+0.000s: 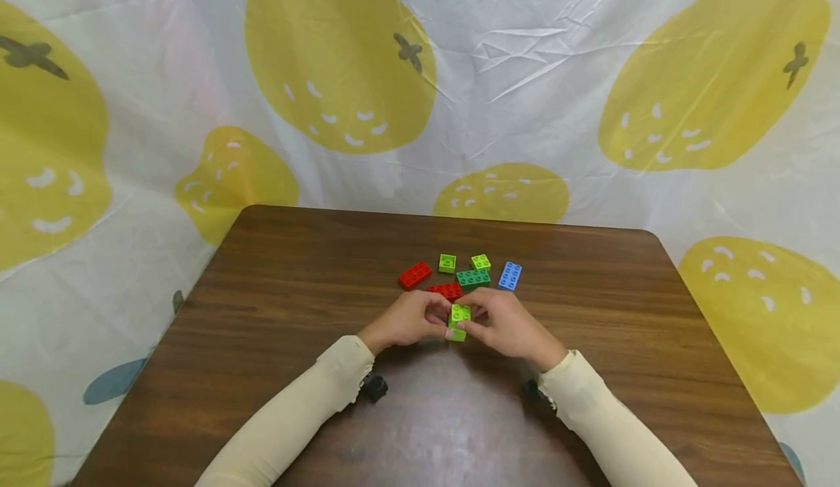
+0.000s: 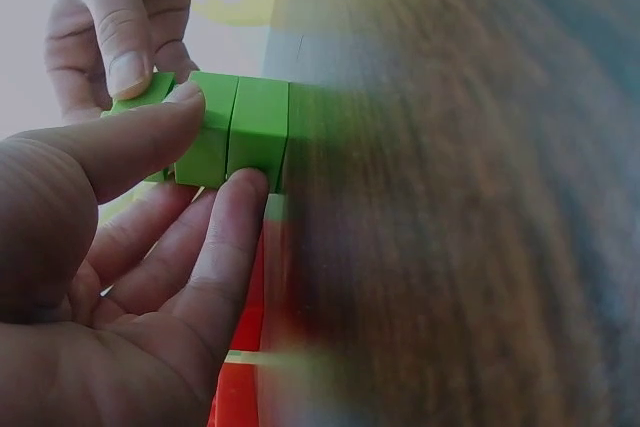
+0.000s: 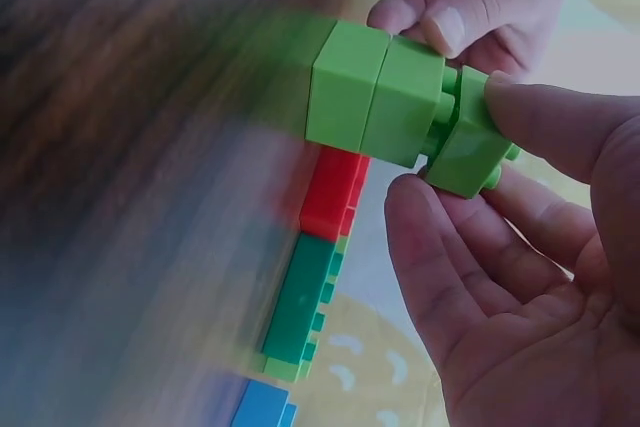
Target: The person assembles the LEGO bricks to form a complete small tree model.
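Observation:
Two lime-green toy building bricks (image 3: 372,97) are joined in a stack standing on the table. My left hand (image 1: 408,319) grips this stack from the left, with thumb and fingers on its sides. From the right, my right hand (image 1: 504,324) pinches a third lime-green brick (image 3: 467,137) between thumb and fingers. That brick is tilted over the studs of the stack, a gap showing along one side in the right wrist view. Just beyond the hands lies a red brick (image 1: 446,291), partly hidden by the left hand.
Behind the hands, a second red brick (image 1: 415,275), an upturned lime brick (image 1: 448,263), another lime brick (image 1: 481,262), a dark green brick (image 1: 473,278) and a blue brick (image 1: 510,275) lie on the brown wooden table (image 1: 295,268). A fruit-patterned curtain (image 1: 512,93) hangs behind its far edge.

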`<action>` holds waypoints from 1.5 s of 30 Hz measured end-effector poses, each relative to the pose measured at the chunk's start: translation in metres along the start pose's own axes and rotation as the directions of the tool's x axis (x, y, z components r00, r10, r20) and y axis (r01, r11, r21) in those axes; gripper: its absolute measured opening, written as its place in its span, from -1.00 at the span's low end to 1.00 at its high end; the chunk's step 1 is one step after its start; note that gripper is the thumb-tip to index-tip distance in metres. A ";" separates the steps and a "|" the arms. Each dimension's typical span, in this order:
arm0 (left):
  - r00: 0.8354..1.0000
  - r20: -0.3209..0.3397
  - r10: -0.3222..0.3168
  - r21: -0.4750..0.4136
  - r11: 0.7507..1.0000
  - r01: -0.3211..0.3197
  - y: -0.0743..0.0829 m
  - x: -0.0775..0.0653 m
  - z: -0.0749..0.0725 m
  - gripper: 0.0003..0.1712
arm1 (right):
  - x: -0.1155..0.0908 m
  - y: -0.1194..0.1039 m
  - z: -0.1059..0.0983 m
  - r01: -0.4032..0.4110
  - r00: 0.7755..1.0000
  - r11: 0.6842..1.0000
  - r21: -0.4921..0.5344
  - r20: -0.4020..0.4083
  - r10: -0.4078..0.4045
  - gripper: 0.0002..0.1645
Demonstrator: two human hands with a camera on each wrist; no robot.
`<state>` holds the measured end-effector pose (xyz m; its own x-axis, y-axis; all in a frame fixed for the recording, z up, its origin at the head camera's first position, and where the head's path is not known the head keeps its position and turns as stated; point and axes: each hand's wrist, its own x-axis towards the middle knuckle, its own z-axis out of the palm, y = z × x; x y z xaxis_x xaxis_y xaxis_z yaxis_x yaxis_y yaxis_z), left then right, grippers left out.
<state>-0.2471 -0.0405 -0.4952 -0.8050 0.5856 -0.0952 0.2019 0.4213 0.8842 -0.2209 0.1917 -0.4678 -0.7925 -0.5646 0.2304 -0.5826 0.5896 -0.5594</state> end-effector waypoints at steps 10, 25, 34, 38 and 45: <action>1.000 -0.005 0.008 0.015 1.000 -0.008 0.001 0.000 0.001 -0.56 | 0.001 -0.001 0.002 0.012 1.000 1.000 0.007 -0.003 -0.012 -0.67; 1.000 0.000 -0.017 0.042 0.999 0.017 0.001 -0.001 0.002 -0.52 | 0.000 -0.003 0.005 0.037 0.999 0.994 -0.102 -0.010 -0.038 -0.67; 1.000 0.004 -0.019 0.032 0.999 0.019 -0.001 0.000 0.000 -0.52 | 0.004 -0.007 0.005 0.031 0.999 0.982 -0.188 0.025 -0.027 -0.62; 1.000 0.000 -0.009 0.013 1.000 0.009 -0.001 -0.001 -0.005 -0.53 | 0.004 -0.007 0.006 0.013 1.000 0.982 -0.189 0.027 -0.008 -0.61; 0.997 -0.073 0.011 0.019 1.000 -0.009 -0.001 0.000 -0.022 -0.60 | 0.004 -0.006 0.005 -0.045 0.997 0.984 -0.170 0.052 0.054 -0.60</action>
<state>-0.2593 -0.0559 -0.4861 -0.8412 0.5382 -0.0523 0.2197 0.4286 0.8764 -0.2189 0.1828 -0.4677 -0.8127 -0.5608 0.1583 -0.5686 0.7038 -0.4258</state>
